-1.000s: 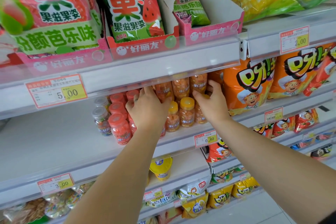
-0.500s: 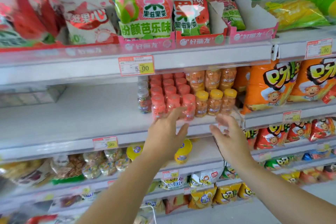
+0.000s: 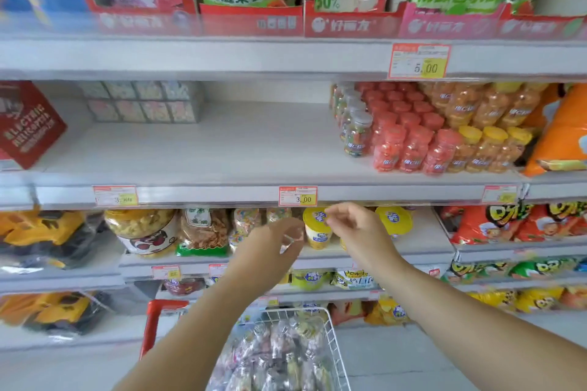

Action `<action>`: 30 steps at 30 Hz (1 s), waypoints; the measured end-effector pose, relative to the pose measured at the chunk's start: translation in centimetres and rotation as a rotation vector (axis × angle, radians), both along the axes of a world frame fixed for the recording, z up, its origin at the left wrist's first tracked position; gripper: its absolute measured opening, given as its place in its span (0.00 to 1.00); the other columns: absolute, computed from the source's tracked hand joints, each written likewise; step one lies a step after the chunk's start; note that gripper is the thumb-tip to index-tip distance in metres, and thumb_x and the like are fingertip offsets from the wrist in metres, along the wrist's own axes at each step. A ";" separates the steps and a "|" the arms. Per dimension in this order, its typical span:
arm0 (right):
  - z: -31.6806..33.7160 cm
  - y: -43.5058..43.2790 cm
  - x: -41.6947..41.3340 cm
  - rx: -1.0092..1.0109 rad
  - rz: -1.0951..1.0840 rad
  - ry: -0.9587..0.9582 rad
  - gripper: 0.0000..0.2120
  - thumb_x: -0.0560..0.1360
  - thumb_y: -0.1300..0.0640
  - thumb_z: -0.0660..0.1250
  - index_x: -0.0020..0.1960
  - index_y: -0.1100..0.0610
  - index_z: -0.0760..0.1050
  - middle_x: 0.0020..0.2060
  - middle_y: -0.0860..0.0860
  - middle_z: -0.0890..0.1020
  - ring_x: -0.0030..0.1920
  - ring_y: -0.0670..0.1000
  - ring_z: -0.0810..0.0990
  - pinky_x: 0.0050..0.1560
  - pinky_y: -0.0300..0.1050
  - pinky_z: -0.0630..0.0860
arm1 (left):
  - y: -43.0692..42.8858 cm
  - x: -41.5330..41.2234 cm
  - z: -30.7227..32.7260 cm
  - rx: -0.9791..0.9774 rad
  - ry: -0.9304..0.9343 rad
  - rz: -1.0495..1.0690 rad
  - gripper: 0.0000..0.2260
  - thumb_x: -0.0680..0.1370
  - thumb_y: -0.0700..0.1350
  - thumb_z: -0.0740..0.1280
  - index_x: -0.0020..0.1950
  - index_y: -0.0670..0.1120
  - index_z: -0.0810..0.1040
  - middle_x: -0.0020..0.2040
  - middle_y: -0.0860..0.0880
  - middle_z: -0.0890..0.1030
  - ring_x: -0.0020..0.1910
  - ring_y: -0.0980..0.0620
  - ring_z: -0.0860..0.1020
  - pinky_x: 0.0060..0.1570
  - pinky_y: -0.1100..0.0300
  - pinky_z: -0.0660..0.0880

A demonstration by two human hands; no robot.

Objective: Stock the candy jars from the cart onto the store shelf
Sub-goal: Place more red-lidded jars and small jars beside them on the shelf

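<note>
**A:** Where are the hands?

**B:** The left hand (image 3: 273, 244) and right hand (image 3: 355, 228) hang near each other. Their fingers are loosely curled and hold nothing. They are low, in front of the shelf under the white middle shelf (image 3: 222, 149). Below them is the white wire cart basket (image 3: 333, 336), heaped with clear plastic candy jars (image 3: 279, 355) too blurred to sort by lid.

**A:** And the stocked ones?

**B:** They stand to the right on the middle shelf. The red-lidded candy jars (image 3: 409, 136) are just beside the yellow-lidded candy jars (image 3: 486, 146), with clear-lidded candy jars (image 3: 357, 136) at the block's left.

**A:** So what is the step now?

**B:** A reach down into the cart, I'd judge. Grip each jar round the body, keep it upright and match it to its lid colour. Then fill the bare shelf left of the block without nudging the front row.

**A:** What has changed from half a second ago?

**B:** The hands were up at the middle shelf's lip with fingers spread, and now they are lower. The view has swung left and down, so the cart shows.
</note>
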State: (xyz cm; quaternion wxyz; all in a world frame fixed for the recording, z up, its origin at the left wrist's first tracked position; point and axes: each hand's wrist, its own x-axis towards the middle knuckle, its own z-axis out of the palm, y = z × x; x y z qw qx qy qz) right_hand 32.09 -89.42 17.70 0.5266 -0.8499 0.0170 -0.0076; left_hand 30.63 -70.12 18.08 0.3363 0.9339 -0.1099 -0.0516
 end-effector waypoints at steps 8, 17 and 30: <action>5.2 0.8 5.6 -0.351 -0.081 -0.348 0.08 0.75 0.61 0.69 0.52 0.51 0.80 0.45 0.44 0.83 0.45 0.42 0.81 0.52 0.37 0.75 | 3.4 6.9 3.8 -0.195 -0.045 -0.002 0.10 0.80 0.46 0.65 0.60 0.57 0.78 0.50 0.60 0.81 0.46 0.63 0.80 0.43 0.64 0.78; 7.4 -3.9 12.9 -1.179 -0.118 -0.466 0.21 0.73 0.50 0.68 0.65 0.52 0.75 0.61 0.53 0.77 0.62 0.60 0.74 0.72 0.58 0.55 | -4.0 15.6 3.4 -0.294 -0.117 0.050 0.11 0.80 0.45 0.63 0.60 0.54 0.79 0.47 0.56 0.81 0.47 0.55 0.81 0.45 0.60 0.78; 8.3 -4.3 16.1 -1.269 -0.108 -0.438 0.13 0.77 0.53 0.65 0.61 0.48 0.77 0.56 0.49 0.79 0.51 0.54 0.81 0.76 0.64 0.38 | -4.5 14.8 1.3 -0.060 -0.281 -0.004 0.12 0.79 0.48 0.63 0.61 0.58 0.78 0.53 0.62 0.82 0.54 0.59 0.78 0.53 0.58 0.75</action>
